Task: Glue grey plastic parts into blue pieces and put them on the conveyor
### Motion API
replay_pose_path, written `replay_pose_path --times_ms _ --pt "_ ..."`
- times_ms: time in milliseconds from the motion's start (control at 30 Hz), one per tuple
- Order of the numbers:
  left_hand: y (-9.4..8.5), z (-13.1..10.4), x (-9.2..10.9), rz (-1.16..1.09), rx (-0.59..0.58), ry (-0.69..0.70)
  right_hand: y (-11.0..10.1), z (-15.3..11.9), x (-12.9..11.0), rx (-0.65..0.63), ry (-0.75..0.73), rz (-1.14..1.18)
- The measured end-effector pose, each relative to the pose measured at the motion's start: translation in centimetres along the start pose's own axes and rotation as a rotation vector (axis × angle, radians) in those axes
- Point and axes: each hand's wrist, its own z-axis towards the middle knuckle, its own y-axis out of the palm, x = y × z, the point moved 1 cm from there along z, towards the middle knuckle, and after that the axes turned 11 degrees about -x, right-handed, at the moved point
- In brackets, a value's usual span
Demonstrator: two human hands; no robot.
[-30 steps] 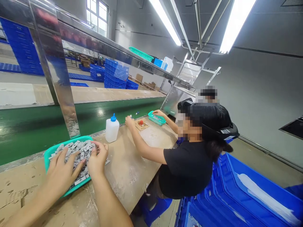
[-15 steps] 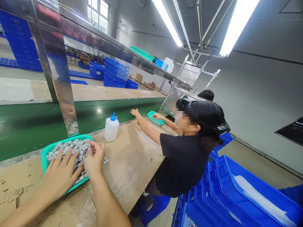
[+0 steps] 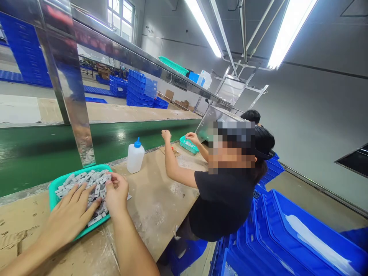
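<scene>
A green basket (image 3: 52, 197) full of small grey parts (image 3: 99, 189) sits on the cardboard-covered table at the lower left. My left hand (image 3: 71, 209) lies over the near side of the pile with its fingers spread, touching the parts. At the basket's right edge, my right hand (image 3: 117, 191) is closed, thumb and fingers pinched on a small grey part (image 3: 108, 177). A few grey pieces show just right of that hand, partly hidden by it.
A white bottle with a blue cap (image 3: 135, 156) stands behind and right of the basket. A green belt (image 3: 120, 134) runs beyond the table. A person in black (image 3: 224, 199) works at the right by another green basket (image 3: 189, 145). Blue crates (image 3: 273, 230) fill the lower right.
My hands have hardly moved; a grey part now shows more plainly at my right fingertips. The person at the right has raised both hands and turned the head towards the table.
</scene>
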Motion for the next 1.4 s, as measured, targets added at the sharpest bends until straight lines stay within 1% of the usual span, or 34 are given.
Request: replay_pose_path --times_ms 100,200,333,433,633,800,900,1067,1167,1267,1333,1400 --pt "-0.2 -0.2 0.2 0.098 -0.019 -0.001 0.1 0.3 0.4 0.004 0.019 0.069" --pt "-0.7 -0.6 0.9 0.163 0.027 -0.004 0.1 0.4 0.5 0.015 0.043 0.139" --pt "-1.0 -0.8 1.7 0.231 0.081 0.091 0.1 0.4 0.5 0.022 0.064 0.209" --pt "-0.8 -0.8 1.6 0.254 0.097 0.125 0.1 0.4 0.5 0.02 0.066 0.243" --pt "-0.6 -0.6 1.4 0.267 0.096 0.129 0.1 0.5 0.5 0.017 0.081 0.3" --pt "-0.5 -0.4 1.4 0.262 0.058 0.105 0.1 0.5 0.2 0.015 0.097 0.324" --pt "-0.6 -0.6 1.5 0.239 0.066 0.072 0.0 0.4 0.0 0.014 0.096 0.323" --pt "-0.7 -0.4 1.8 0.162 0.122 0.069 -0.1 0.5 -0.1 0.028 0.087 0.292" --pt "-0.9 -0.5 1.8 0.009 0.204 0.091 -0.5 0.6 -0.1 0.033 0.083 0.255" --pt "-2.0 -2.0 1.5 -0.194 0.289 0.137 -1.1 0.5 -0.2 0.031 0.07 0.21" --pt "-3.4 -4.1 1.4 -0.265 0.312 0.151 -1.5 0.5 -0.4 0.042 0.053 0.179" --pt "-5.0 -6.9 1.3 -0.249 0.341 0.179 -1.7 0.4 -0.8 0.091 0.016 0.142"
